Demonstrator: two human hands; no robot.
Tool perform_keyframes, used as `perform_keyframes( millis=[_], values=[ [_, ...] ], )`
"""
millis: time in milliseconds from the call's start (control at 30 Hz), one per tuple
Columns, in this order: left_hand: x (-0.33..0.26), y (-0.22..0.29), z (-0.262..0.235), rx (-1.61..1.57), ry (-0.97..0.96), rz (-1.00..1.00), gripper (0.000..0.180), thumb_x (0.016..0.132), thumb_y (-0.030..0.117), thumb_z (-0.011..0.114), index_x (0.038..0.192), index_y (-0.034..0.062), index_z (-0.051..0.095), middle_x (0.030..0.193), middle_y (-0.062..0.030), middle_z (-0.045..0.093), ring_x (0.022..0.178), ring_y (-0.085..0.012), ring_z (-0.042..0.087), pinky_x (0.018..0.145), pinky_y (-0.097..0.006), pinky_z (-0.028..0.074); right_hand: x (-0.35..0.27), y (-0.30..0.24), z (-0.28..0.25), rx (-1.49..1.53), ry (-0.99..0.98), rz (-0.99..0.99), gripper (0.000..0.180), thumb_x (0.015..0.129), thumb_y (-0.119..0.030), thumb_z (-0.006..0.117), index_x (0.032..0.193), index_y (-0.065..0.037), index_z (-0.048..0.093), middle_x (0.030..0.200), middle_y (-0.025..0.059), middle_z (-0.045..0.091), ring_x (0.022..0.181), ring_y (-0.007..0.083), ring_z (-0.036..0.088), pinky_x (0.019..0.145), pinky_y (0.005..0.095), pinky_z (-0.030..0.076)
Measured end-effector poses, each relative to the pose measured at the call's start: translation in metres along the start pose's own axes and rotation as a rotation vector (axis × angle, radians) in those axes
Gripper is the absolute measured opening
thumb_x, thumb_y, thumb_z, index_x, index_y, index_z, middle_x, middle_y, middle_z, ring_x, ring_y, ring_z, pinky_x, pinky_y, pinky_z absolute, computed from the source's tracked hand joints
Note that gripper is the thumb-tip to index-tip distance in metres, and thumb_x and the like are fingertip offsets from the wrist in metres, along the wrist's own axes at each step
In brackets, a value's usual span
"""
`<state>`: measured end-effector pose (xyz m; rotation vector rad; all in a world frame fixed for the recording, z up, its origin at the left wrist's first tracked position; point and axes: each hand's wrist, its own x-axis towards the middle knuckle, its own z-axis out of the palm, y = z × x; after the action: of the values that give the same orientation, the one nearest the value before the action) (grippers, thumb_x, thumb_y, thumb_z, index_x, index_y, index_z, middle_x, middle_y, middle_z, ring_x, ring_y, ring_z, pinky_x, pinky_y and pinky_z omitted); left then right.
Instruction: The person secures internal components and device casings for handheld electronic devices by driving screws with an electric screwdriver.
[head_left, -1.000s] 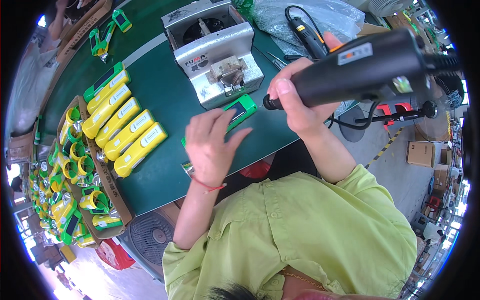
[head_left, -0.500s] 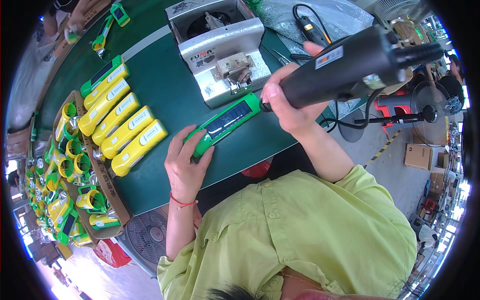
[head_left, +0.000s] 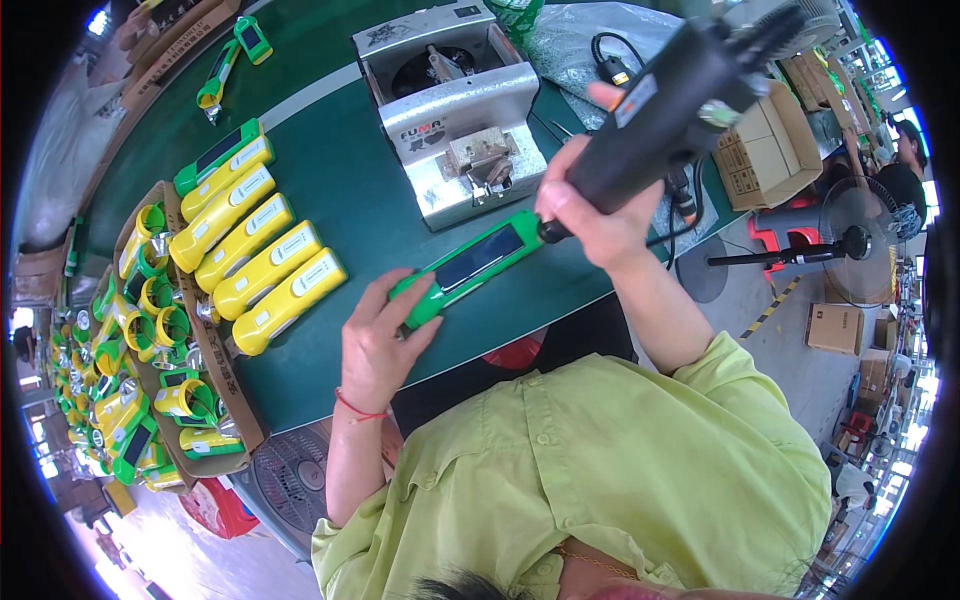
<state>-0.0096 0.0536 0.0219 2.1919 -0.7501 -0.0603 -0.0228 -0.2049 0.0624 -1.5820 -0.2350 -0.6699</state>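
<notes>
A green flashlight with a dark solar panel lies face up on the table in front of me. My left hand grips its near left end, thumb on one side and fingers over the other. My right hand is wrapped round a black electric screwdriver, held at a slant. The screwdriver's tip meets the green far right end of the flashlight; the bit and any screw there are hidden. Left of it, several yellow flashlights lie in a slanted row, and a green-sided one with its panel up ends the row.
A silver metal machine stands behind the flashlight. At the left edge, a cardboard box holds several yellow-green flashlight parts. Two more green pieces lie at the far left. Cables and clear plastic wrap lie behind my right hand.
The screwdriver has swung to a steeper slant, its tip still at the flashlight's end. The whole view has shifted slightly. My left hand keeps its grip.
</notes>
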Motion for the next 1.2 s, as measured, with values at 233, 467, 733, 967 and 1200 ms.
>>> perform_keyframes(
  millis=[233, 467, 733, 967, 1200],
  values=[
    [0.023, 0.0, 0.009, 0.176, -0.019, 0.148, 0.053, 0.065, 0.004, 0.08, 0.117, 0.0099, 0.069, 0.113, -0.0139, 0.062, 0.098, -0.0317, 0.063, 0.082, -0.039, 0.053, 0.038, -0.024, 0.006, 0.184, -0.1, -0.058, 0.045, 0.077, 0.002, 0.069, 0.112, 0.002, 0.043, 0.073, 0.007, 0.062, 0.062, 0.0131, 0.06, 0.058, 0.0267, 0.051],
    [0.031, 0.01, 0.032, 0.121, 0.01, 0.175, 0.059, 0.065, 0.013, 0.084, 0.121, 0.0114, 0.067, 0.118, -0.0134, 0.061, 0.097, -0.03, 0.062, 0.083, -0.039, 0.053, 0.056, -0.014, 0.022, 0.149, -0.128, -0.244, 0.07, 0.083, 0.001, 0.06, 0.14, 0.008, 0.019, 0.071, 0.014, 0.059, 0.055, 0.0164, 0.058, 0.053, 0.0291, 0.051],
    [0.026, 0.008, 0.025, -0.08, 0.051, 0.04, 0.053, 0.067, 0.009, 0.084, 0.117, 0.0048, 0.066, 0.118, -0.0132, 0.061, 0.098, -0.0281, 0.064, 0.079, -0.035, 0.054, 0.06, -0.005, 0.027, -0.025, -0.224, -0.341, 0.053, 0.083, 0.003, 0.059, 0.129, 0.012, 0.034, 0.074, 0.0139, 0.061, 0.058, 0.0161, 0.06, 0.055, 0.0276, 0.052],
    [0.033, 0.012, 0.034, -0.129, 0.05, 0.05, 0.047, 0.067, 0.006, 0.083, 0.111, 0.0034, 0.067, 0.113, -0.0131, 0.063, 0.094, -0.0286, 0.065, 0.079, -0.035, 0.055, 0.097, 0.009, 0.018, 0.442, -0.558, 0.144, 0.04, 0.08, -0.007, 0.076, 0.112, -0.002, 0.053, 0.087, 0.0128, 0.064, 0.069, 0.0158, 0.064, 0.062, 0.033, 0.054],
    [0.032, 0.011, 0.039, -0.135, 0.08, 0.063, 0.047, 0.066, 0.005, 0.083, 0.111, 0.0038, 0.067, 0.112, -0.0131, 0.063, 0.095, -0.0287, 0.065, 0.079, -0.035, 0.055, 0.061, -0.011, 0.021, 0.133, -0.127, -0.117, 0.022, 0.085, 0.0, 0.058, 0.104, 0.011, 0.055, 0.067, 0.0135, 0.058, 0.054, 0.0185, 0.059, 0.054, 0.0323, 0.052]
  ],
)
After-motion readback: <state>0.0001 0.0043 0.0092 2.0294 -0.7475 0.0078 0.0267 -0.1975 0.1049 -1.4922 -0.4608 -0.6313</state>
